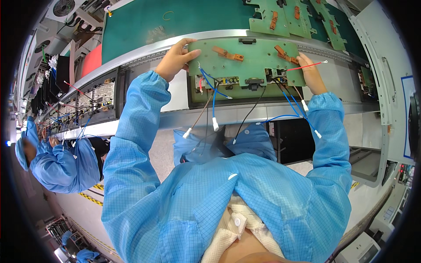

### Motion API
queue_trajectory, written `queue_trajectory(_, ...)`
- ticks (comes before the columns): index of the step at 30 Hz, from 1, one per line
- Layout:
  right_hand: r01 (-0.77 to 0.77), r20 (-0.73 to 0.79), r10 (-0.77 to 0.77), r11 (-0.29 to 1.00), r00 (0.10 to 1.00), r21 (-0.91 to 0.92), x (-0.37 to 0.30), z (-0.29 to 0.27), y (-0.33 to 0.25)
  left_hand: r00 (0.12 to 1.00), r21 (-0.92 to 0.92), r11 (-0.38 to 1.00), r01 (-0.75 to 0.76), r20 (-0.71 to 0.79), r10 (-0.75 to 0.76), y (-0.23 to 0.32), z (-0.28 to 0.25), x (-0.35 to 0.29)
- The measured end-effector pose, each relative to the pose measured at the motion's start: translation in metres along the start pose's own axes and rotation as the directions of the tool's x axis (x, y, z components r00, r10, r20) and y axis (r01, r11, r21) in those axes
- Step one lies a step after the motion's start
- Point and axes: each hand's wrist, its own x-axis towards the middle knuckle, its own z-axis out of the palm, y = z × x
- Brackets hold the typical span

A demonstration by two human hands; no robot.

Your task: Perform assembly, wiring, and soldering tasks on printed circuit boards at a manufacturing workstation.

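Observation:
A green fixture plate point(245, 61) with brown swivel clips point(228, 54) and black latches on its edges lies in front of me, over the conveyor. My left hand point(179, 59) grips its left end, thumb on top and fingers round the edge. At the right end my right hand point(311, 75) closes round the edge, its fingers partly hidden. Through cut-outs in the plate some circuit board parts point(230, 81) show. Blue wires point(214, 105), black and brown wires hang from its near side, several with white ends. A red wire point(307, 66) with a ring terminal sticks out to the right.
Behind the conveyor's metal rail point(149, 47), more green plates point(272, 22) lie on a green mat point(131, 26). Populated circuit boards point(101, 96) stand on the line to the left, where a co-worker in blue point(66, 166) works. A white machine cabinet point(381, 57) borders the right.

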Motion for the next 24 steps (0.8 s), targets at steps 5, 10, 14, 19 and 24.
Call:
queue_trajectory(5,0.147,-0.060,-0.154,0.984,0.986,-0.105,-0.002,0.010,-0.001,1.000,0.000,1.000,0.007,-0.015,-0.007,0.002,-0.001,0.001)
queue_trajectory(10,0.259,0.012,-0.262,0.943,0.965,-0.210,-0.001,0.006,-0.017,1.000,0.023,1.000,0.007,-0.024,-0.007,0.003,-0.001,0.000)
queue_trajectory(14,0.473,-0.025,-0.492,0.849,0.870,-0.236,0.005,0.007,-0.036,1.000,0.042,0.999,-0.021,-0.021,0.022,0.001,-0.001,0.003)
queue_trajectory(19,0.452,0.138,-0.431,0.837,0.892,-0.308,0.006,0.017,-0.036,0.998,0.063,0.997,-0.041,-0.034,0.043,0.003,0.008,0.001)
queue_trajectory(24,0.489,0.163,-0.463,0.794,0.872,-0.362,0.001,0.016,-0.041,0.997,0.089,0.994,-0.056,-0.046,0.061,0.002,0.016,-0.005)
